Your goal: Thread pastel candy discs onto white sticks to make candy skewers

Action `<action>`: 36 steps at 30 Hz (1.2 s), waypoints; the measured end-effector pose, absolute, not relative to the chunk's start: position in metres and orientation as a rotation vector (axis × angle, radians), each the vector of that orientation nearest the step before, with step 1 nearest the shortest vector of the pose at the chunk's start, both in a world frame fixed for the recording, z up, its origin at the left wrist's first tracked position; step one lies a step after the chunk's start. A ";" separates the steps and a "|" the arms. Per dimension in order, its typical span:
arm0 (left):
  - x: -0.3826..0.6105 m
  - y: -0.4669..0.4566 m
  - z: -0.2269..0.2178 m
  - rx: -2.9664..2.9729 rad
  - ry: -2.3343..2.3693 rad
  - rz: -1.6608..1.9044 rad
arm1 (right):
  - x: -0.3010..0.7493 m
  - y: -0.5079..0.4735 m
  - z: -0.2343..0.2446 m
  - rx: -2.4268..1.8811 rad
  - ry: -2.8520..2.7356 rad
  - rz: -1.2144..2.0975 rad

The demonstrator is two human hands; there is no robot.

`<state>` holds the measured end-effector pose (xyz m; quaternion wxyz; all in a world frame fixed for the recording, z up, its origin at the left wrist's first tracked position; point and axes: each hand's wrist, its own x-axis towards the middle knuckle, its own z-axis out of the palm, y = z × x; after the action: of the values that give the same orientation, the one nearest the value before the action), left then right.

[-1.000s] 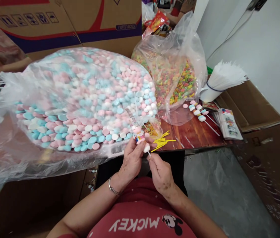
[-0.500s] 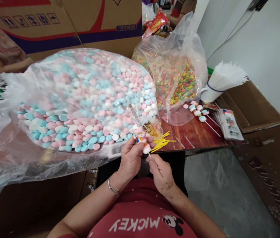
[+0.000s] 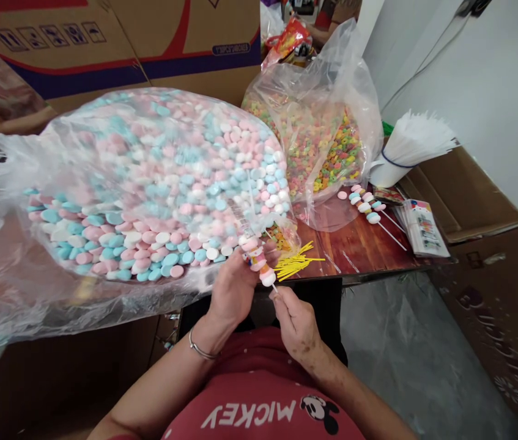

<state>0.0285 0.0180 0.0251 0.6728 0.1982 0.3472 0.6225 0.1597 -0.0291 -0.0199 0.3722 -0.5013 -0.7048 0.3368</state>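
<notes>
Left hand (image 3: 231, 287) has shifted left and loosened, fingers open behind the marshmallow skewer (image 3: 259, 261), which is between my hands at the worktop's (image 3: 373, 244) near edge. My right hand (image 3: 298, 319) pinches its stick (image 3: 274, 286); best keep that firm, supporting the soft pieces without squashing. Yellow ties (image 3: 296, 263) lie just right; the marshmallow bag (image 3: 148, 183) crowds the left.

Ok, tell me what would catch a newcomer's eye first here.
First, the huge clear bag of pink, blue and white candies, filling the left and middle of the table. Next, the candy skewer at the front edge, between the hands, the right one pinching its stick. Then bright yellow strips just right of it.
</notes>
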 end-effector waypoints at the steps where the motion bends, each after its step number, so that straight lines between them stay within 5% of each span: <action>1: 0.024 0.023 0.027 0.429 0.786 1.413 | 0.160 -0.030 -0.020 -1.282 -1.821 0.849; 13: 0.040 0.043 0.035 0.460 0.815 1.591 | 0.156 -0.028 -0.013 -1.243 -2.027 0.008; 16: 0.049 0.039 0.031 0.479 0.725 1.624 | 0.155 -0.025 -0.010 -1.260 -1.959 0.237; 21: 0.056 0.035 0.023 0.493 0.671 1.574 | 0.154 -0.016 -0.008 -1.203 -1.464 1.181; 24: 0.058 0.029 0.019 0.502 0.681 1.448 | 0.156 -0.013 -0.004 -1.174 -1.390 1.262; 36: 0.018 0.058 0.037 0.429 0.861 1.662 | 0.166 -0.003 -0.010 -1.180 -2.027 -0.309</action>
<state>0.0184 0.0581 0.0372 0.5733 0.1831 0.3673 0.7092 0.1663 -0.0031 -0.0103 0.3782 -0.4618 -0.7931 -0.1210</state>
